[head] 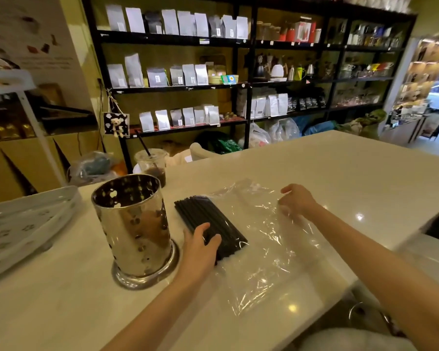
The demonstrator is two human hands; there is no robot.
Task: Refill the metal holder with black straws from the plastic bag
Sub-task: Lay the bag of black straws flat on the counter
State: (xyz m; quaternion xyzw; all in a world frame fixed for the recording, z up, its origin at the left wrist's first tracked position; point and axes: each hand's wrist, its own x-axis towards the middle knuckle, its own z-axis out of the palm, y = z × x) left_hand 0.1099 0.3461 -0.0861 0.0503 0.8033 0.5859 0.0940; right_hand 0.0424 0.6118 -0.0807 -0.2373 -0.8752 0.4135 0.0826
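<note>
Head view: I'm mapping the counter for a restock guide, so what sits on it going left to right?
White perforated tray → metal holder → left hand on the black straws → clear plastic bag → right hand at the bag's far edge.

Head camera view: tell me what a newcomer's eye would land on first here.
First the shiny metal holder, upright on the white counter left of centre, perforated and seemingly without straws. Right beside it lies the bundle of black straws, the left hand resting on its near end, while the right hand touches the crinkled clear plastic bag spread to the right. Behind, an iced drink cup with a black straw stands at the counter's far edge.
</note>
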